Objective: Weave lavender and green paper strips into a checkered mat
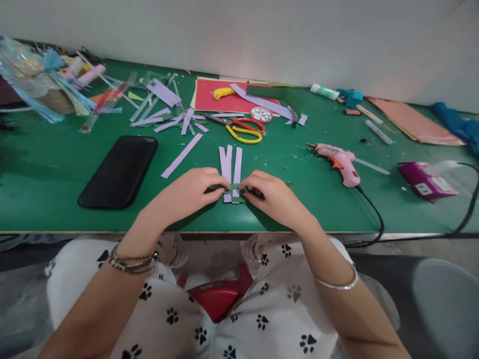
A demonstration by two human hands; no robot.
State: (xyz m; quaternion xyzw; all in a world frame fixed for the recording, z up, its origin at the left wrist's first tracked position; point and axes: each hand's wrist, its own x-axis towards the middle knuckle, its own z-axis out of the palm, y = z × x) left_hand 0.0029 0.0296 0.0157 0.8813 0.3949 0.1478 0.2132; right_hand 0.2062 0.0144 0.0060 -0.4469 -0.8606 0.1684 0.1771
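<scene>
Several purple paper strips [237,164] stand side by side at the table's front, with green paper strips [235,187] crossing them near their lower ends. From the left, my left hand [198,188] pinches the edge of this small woven piece between thumb and fingers. Opposite it, my right hand [267,195] has its fingertips closed on the right ends of the green strips. The fingertips partly cover the crossings, so how the strips pass over and under is hard to make out. A loose purple strip [182,155] lies left of the piece.
Scissors [245,128] lie beyond my hands, near a red paper sheet [211,94] and scattered strips. A black phone [119,172] is at left. To the right are a pink glue gun [339,162] with its cord and a purple power socket [426,179].
</scene>
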